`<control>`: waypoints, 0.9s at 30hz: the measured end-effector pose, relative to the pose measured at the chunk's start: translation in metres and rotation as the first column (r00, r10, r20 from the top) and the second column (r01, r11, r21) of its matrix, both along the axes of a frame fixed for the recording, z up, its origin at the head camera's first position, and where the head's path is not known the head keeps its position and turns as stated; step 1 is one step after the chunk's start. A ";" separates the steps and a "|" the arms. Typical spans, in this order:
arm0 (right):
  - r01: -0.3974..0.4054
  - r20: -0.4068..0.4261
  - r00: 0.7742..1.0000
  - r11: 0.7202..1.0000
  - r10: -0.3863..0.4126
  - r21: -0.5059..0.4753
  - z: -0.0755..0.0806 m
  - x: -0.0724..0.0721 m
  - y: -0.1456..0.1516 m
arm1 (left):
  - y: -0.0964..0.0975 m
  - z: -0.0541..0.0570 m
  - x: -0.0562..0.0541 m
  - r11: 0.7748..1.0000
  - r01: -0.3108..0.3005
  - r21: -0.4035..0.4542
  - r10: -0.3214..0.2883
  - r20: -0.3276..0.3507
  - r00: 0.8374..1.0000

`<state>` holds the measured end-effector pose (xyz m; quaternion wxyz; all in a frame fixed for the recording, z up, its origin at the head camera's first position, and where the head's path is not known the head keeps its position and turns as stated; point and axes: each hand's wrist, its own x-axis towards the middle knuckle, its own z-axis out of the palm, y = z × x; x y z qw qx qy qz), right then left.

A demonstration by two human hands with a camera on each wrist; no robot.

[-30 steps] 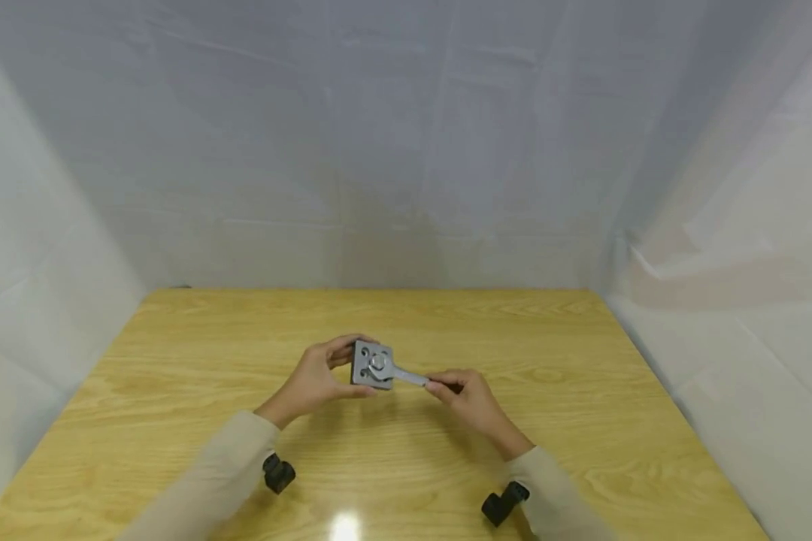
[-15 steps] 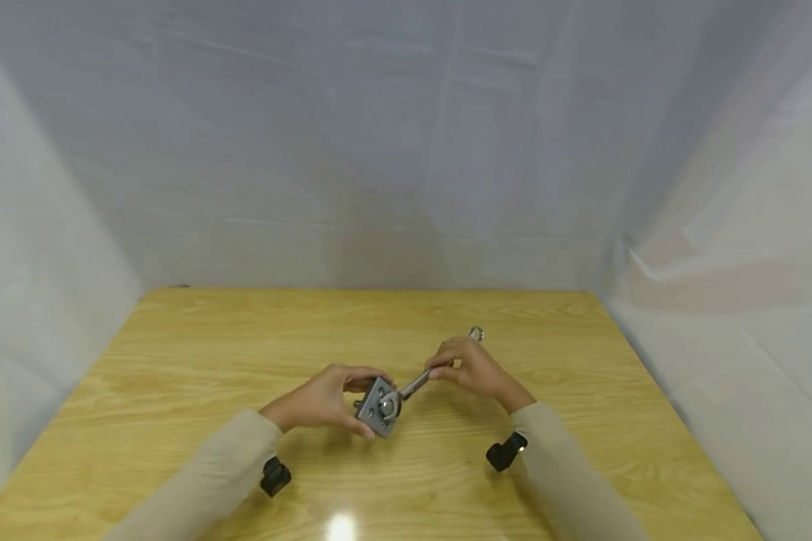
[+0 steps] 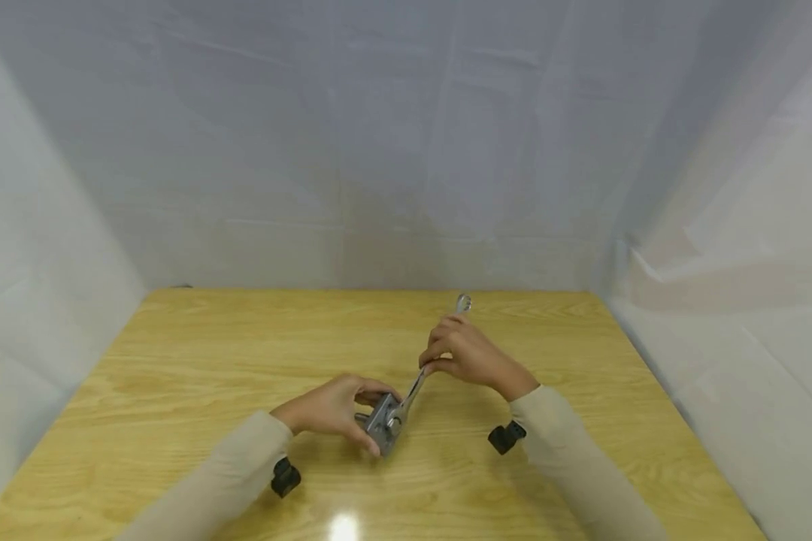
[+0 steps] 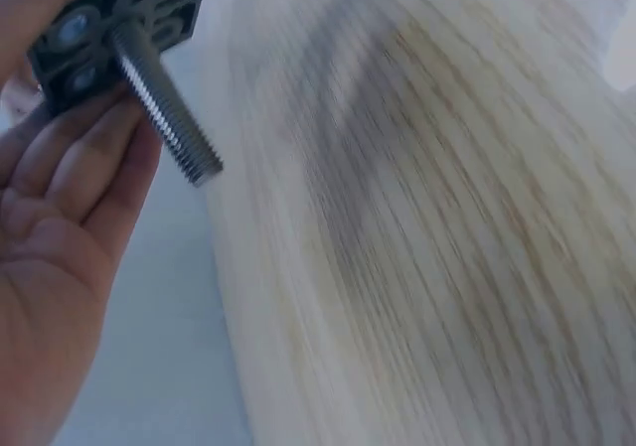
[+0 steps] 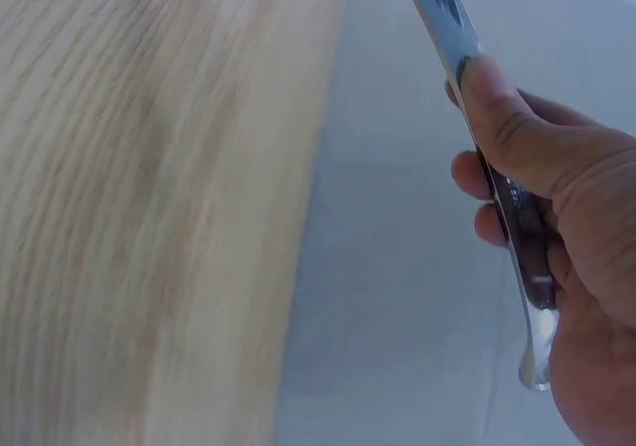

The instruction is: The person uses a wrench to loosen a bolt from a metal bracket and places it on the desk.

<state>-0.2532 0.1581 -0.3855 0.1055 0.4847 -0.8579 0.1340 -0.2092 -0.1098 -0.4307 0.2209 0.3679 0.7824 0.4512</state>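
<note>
My left hand [image 3: 333,408] grips a square grey metal plate [image 3: 380,427] by its edges, tilted above the table. Holes pierce the plate, and a bolt runs through its middle; in the left wrist view the bolt's threaded shank [image 4: 167,103] sticks out of the back. On the front, the open end of a combination wrench [image 3: 414,389] sits around the bolt head [image 3: 394,426]. Thumb and fingers of my right hand [image 3: 470,352] hold the wrench along its shaft, and its ring end [image 3: 463,303] shows beyond the knuckles.
Under both hands lies a wooden table [image 3: 210,353]. Pale sheeting [image 3: 392,150] hangs behind it and at both sides. A small black camera [image 3: 286,477] is strapped to the left wrist, another [image 3: 506,436] to the right.
The wrench has swung from pointing right to pointing up and away, carried by my right hand. My left hand has brought the plate lower and nearer, turning its face rightward.
</note>
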 end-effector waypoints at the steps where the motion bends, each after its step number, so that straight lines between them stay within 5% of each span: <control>1: 0.036 -0.007 0.999 0.999 -0.036 -0.005 -0.002 0.000 0.003 | -0.002 -0.001 -0.001 1.000 -0.026 0.009 0.026 -0.002 1.000; 4: 0.158 -0.042 0.986 0.987 -0.159 -0.027 -0.009 0.002 0.011 | -0.006 -0.004 -0.002 0.990 -0.134 0.033 0.135 -0.048 0.990; 6: 0.236 -0.043 0.970 0.970 -0.239 -0.052 -0.015 0.004 0.017 | -0.008 -0.005 -0.003 0.972 -0.232 0.048 0.235 -0.084 0.968; 9: 0.343 0.009 0.939 0.934 -0.344 -0.098 -0.024 0.009 0.024 | -0.009 -0.007 -0.003 0.923 -0.374 0.089 0.382 -0.104 0.918; 13: 0.446 0.176 0.890 0.881 -0.420 -0.157 -0.037 0.017 0.029 | -0.008 -0.010 -0.003 0.836 -0.527 0.153 0.540 -0.055 0.840; 16: 0.496 0.361 0.840 0.843 -0.405 -0.207 -0.046 0.026 0.027 | -0.003 -0.010 -0.002 0.763 -0.621 0.180 0.636 -0.038 0.771; 20: 0.568 0.575 0.740 0.782 -0.349 -0.256 -0.054 0.038 0.017 | 0.005 -0.009 0.002 0.672 -0.709 0.214 0.730 -0.034 0.682; 24: 0.607 0.646 0.697 0.735 -0.309 -0.303 -0.059 0.049 0.004 | 0.012 -0.010 0.005 0.624 -0.733 0.270 0.765 -0.021 0.644; 27: 0.612 0.652 0.699 0.717 -0.292 -0.335 -0.062 0.056 -0.006 | 0.015 -0.012 0.006 0.603 -0.734 0.312 0.779 -0.033 0.626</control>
